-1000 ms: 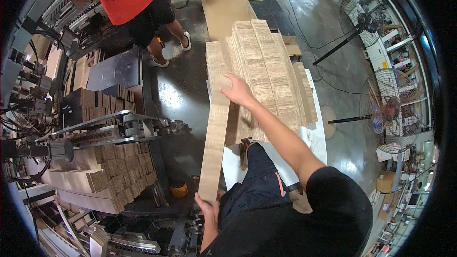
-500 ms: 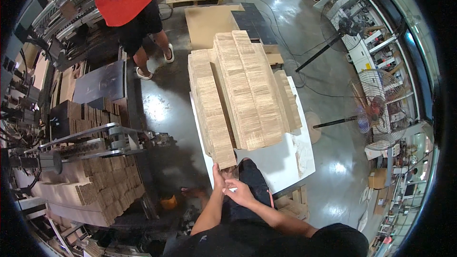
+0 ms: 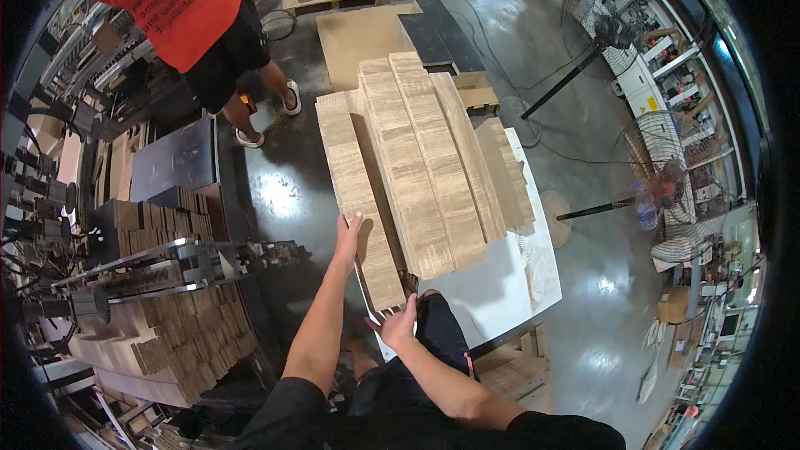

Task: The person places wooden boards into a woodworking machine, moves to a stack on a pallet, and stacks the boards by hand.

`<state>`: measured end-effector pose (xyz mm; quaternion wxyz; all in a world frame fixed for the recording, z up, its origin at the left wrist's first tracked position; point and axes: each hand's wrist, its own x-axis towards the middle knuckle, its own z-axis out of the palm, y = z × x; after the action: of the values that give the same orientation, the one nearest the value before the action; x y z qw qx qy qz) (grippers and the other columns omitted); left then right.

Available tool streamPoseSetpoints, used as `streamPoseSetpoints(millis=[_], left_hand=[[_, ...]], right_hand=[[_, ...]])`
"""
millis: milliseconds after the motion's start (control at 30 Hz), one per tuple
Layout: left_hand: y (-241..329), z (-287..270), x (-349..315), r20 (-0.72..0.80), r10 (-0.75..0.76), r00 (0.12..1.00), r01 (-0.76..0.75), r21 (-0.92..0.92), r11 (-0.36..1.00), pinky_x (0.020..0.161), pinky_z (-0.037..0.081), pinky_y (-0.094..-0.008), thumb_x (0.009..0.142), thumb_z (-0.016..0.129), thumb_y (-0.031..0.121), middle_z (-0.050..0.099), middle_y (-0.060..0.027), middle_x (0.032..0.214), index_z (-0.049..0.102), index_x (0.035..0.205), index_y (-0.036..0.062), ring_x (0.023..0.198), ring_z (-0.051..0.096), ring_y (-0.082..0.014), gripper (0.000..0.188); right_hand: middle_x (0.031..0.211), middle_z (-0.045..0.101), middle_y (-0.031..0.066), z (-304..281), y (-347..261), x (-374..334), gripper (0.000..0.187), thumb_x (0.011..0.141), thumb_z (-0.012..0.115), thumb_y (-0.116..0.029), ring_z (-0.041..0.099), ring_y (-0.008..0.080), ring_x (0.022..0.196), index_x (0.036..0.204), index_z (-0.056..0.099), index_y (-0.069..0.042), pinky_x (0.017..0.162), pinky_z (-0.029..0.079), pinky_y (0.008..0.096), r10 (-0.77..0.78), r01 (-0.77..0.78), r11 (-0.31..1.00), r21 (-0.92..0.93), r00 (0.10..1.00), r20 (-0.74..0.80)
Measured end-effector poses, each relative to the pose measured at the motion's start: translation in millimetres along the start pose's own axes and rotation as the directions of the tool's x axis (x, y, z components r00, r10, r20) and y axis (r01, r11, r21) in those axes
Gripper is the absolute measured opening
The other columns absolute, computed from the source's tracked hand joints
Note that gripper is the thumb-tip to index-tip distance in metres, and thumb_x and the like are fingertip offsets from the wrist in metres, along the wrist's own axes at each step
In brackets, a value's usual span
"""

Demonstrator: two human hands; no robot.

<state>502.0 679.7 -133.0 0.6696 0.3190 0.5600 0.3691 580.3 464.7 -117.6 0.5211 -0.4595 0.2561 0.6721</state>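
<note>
A long row of wood-grain board pieces [image 3: 354, 175] lies at the left side of a white board-topped stack [image 3: 508, 283]. My left hand [image 3: 347, 237] is against the row's left side, with thumb up and fingers laid along it, partly hidden. At the row's near end is my right hand [image 3: 400, 327], its fingers spread low by the end face and nothing in its grasp. Beside this row, across a dark narrow gap, stands a taller block of the same wood-grain pieces [image 3: 425, 175]. A lower stepped group [image 3: 506, 175] sits on its right.
A person in an orange shirt [image 3: 179, 12] stands at the far left by machinery. Two pedestal fans [image 3: 667, 187] stand on the right, with cables on the floor. Stacked boards [image 3: 183, 342] lie by a metal rail [image 3: 158, 254] at left. Cardboard [image 3: 358, 42] lies beyond the blocks.
My hands, close together at the row's near end before, have parted. The left moved forward along the row's left side; the right stays at the near end. The person in orange shifted left.
</note>
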Motion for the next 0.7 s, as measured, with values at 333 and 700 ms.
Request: streamPoseSetpoints(millis=[333, 700], left_hand=[[-10.9, 22.7, -8.6, -0.001, -0.013, 1.000, 0.013, 0.021, 1.000, 0.112, 0.032, -0.0388, 0.096, 0.061, 0.033, 0.037, -0.0215, 0.147, 0.027, 0.148, -0.0054, 0.134, 0.040, -0.0298, 0.073], [-10.0, 38.0, 26.8, 0.093, -0.014, 0.996, 0.000, 0.149, 0.989, 0.119, 0.020, -0.0359, 0.100, 0.047, 0.050, 0.023, -0.0253, 0.157, 0.010, 0.154, -0.0048, 0.147, 0.024, -0.0326, 0.085]], right_hand=[[0.140, 0.040, 0.0039, 6.9, -31.4, -25.0, 0.067, 0.092, 0.041, -0.068, 0.040, 0.0274, 0.128, 0.140, 0.042, -0.022, 0.097, 0.038, 0.0557, -0.043, 0.040, 0.998, -0.043, 0.996, -0.082], [0.154, 0.029, 0.0075, 11.8, -40.2, 11.7, 0.070, 0.097, 0.030, -0.060, 0.030, 0.0310, 0.140, 0.152, 0.027, -0.018, 0.112, 0.027, 0.0561, -0.084, 0.084, 0.996, -0.015, 0.996, 0.004]])
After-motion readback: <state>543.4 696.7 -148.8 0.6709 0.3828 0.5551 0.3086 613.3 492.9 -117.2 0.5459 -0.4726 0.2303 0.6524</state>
